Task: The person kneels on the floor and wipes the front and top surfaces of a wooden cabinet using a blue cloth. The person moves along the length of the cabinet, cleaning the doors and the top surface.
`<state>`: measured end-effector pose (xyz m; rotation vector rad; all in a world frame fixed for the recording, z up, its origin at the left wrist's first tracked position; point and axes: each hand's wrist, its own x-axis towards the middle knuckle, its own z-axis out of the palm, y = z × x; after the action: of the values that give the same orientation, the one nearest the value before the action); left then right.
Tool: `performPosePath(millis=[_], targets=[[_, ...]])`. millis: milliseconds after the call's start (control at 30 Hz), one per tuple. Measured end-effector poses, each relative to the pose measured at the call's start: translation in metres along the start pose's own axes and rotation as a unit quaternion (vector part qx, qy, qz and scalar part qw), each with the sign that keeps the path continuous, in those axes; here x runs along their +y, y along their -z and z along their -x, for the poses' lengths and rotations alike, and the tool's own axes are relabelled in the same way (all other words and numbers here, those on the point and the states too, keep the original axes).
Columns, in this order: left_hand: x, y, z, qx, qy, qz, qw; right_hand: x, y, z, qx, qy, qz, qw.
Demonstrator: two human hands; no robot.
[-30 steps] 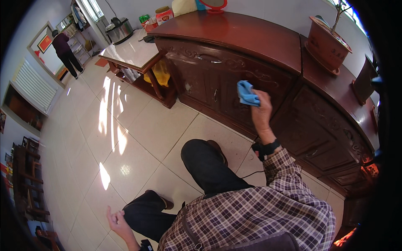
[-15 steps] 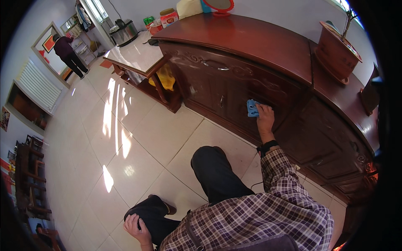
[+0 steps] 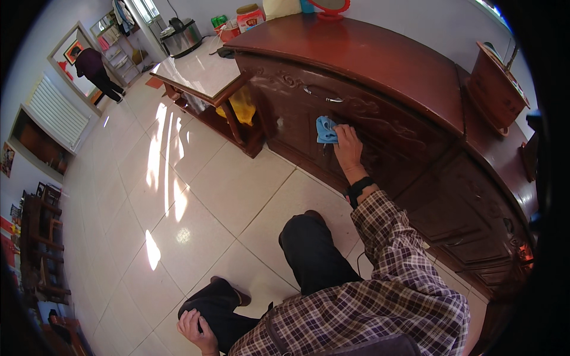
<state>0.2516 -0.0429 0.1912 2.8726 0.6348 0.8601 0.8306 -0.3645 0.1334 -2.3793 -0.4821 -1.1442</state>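
A folded blue cloth (image 3: 326,130) is gripped in my right hand (image 3: 349,146), up against the carved front of a dark red wooden cabinet (image 3: 386,142). It lies over the area of a lower door handle, just below the silver drawer handle (image 3: 322,95). A black band circles my right wrist. My left hand (image 3: 196,329) rests on my left knee (image 3: 215,305), fingers laid over the dark trouser cloth and holding nothing.
A low side table (image 3: 208,74) with a yellow bag (image 3: 240,107) beneath adjoins the cabinet. A potted plant (image 3: 496,89) and a red-framed mirror (image 3: 328,7) stand on top. Another person (image 3: 98,71) is near the far doorway. Sunlit tiles (image 3: 196,184) cover the floor.
My right hand has moved the blue cloth left and slightly up across the cabinet front, onto the door handle area. My left hand stays on the knee. The view has shifted slightly.
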Motion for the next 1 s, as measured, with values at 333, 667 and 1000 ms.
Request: performPosePath(millis=[333, 667, 1000], targets=[[0.004, 0.005, -0.001, 0.001, 0.005, -0.011, 1.000, 0.028, -0.074, 0.060, -0.167, 0.018, 0.166, 0.972], [0.000, 0.005, 0.004, -0.017, 0.014, -0.018, 1.000, 0.061, -0.076, 0.183, -0.358, -0.480, -0.077, 0.797], [-0.001, 0.003, 0.001, -0.040, 0.025, -0.007, 0.999, 0.106, -0.083, 0.268, -0.101, -0.750, -0.330, 0.565]])
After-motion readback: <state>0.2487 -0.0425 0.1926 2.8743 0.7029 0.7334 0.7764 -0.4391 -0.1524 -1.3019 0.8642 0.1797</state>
